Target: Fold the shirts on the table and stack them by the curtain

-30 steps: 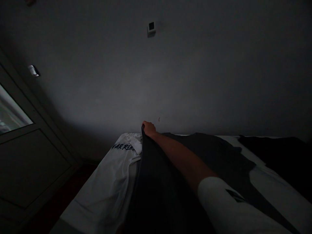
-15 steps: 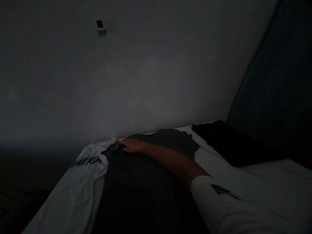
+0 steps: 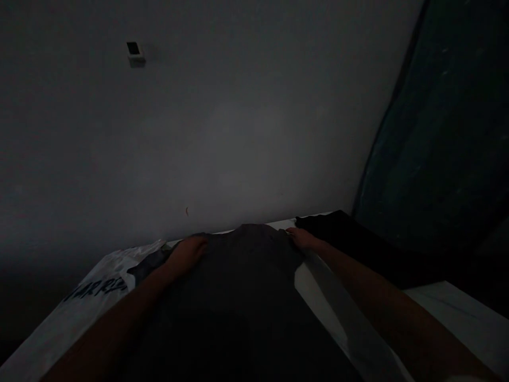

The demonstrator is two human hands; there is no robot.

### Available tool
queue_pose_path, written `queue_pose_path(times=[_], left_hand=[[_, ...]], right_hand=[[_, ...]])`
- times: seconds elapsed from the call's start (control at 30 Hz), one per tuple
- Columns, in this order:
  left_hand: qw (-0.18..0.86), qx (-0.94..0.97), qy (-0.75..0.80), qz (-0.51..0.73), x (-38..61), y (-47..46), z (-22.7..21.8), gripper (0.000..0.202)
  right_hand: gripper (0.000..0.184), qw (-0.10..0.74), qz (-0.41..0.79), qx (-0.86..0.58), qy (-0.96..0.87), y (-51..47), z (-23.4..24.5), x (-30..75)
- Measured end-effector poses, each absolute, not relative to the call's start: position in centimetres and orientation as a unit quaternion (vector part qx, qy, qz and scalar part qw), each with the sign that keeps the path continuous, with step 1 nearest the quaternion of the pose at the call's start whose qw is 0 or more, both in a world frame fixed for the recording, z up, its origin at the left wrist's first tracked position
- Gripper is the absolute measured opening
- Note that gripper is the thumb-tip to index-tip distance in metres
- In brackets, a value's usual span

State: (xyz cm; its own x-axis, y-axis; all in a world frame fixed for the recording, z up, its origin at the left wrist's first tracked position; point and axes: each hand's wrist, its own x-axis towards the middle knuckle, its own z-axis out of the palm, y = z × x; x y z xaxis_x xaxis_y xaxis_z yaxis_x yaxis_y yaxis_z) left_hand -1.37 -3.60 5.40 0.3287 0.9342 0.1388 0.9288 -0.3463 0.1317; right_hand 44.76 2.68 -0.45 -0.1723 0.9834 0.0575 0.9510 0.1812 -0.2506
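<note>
A dark grey T-shirt (image 3: pixel 242 281) lies spread out flat in front of me, its upper edge towards the wall. At its upper left, my left hand (image 3: pixel 190 251) has its fingers curled down on the cloth by the shoulder. My right hand (image 3: pixel 303 239) is closed on the edge of the right sleeve, with fingertips pinched together. Dim light hides the finer details of both grips. Left of the T-shirt lies a white shirt (image 3: pixel 101 286) with dark lettering, partly behind my left forearm.
Black cloth (image 3: pixel 345 233) lies at the right on a white surface (image 3: pixel 457 302). Behind stands a grey wall (image 3: pixel 238 132) with a small box-like device (image 3: pixel 135 52) on it. A dark teal curtain-like sheet (image 3: pixel 441 132) hangs at the right.
My left hand has come into view at the T-shirt's upper left. My right hand has gone from that left shoulder to the right sleeve. The T-shirt lies more spread; the view has shifted right.
</note>
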Motion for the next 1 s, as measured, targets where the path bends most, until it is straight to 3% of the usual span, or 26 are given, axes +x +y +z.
queue_pose_path(times=[0.13,0.23,0.37,0.53,0.7,0.87,1.0], left_hand=[[-0.013,0.794,0.607,0.017,0.1,6.8,3.7,0.038],[-0.003,0.765,0.645,-0.001,-2.2,9.7,1.4,0.037],[0.020,0.744,0.668,-0.008,-5.2,11.0,-0.3,0.030],[0.023,0.722,0.691,0.037,-6.6,12.5,-0.5,0.020],[0.009,0.691,0.719,0.072,-6.6,13.3,-1.0,0.023],[0.005,0.691,0.720,0.065,-6.4,12.8,-2.0,0.023],[-0.050,0.716,0.694,0.064,-4.9,12.4,-1.4,0.035]], right_hand=[[0.041,0.121,0.066,-0.636,-0.759,5.7,-1.0,45.0],[0.038,0.116,0.073,-0.619,-0.773,8.6,-0.7,42.8],[0.049,0.097,0.082,-0.612,-0.781,10.9,-0.7,37.5],[0.023,0.141,0.054,-0.608,-0.779,11.2,-2.0,35.4],[0.023,0.191,0.048,-0.643,-0.740,11.5,-3.0,37.4],[0.026,0.148,0.070,-0.636,-0.754,11.9,-2.6,38.9],[0.030,0.072,0.057,-0.642,-0.761,10.9,-0.9,43.3]])
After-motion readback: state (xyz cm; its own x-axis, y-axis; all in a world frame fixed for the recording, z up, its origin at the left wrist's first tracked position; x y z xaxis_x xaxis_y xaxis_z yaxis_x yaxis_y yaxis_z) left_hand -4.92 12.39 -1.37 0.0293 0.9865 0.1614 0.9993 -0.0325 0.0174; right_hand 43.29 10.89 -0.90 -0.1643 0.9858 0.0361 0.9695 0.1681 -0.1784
